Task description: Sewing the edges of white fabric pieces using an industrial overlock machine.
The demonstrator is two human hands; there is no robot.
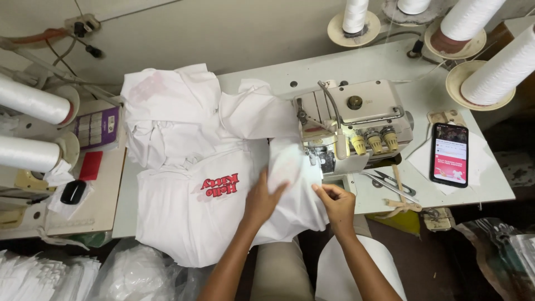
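Note:
A pile of white cloth garments [189, 150] with a red print lies across the sewing table [479, 189]. My left hand [262, 199] presses flat on the white fabric just left of the machine's needle area. My right hand [336, 202] pinches the fabric's edge in front of the white overlock sewing machine [351, 125]. The fabric piece [290, 167] runs up under the machine's foot.
A smartphone [449, 154] with a lit screen lies right of the machine. Scissors [390, 181] rest beside it. Large white thread cones [496, 67] stand at the back right and on the left [33, 103]. A calculator [96, 127] sits on the left table.

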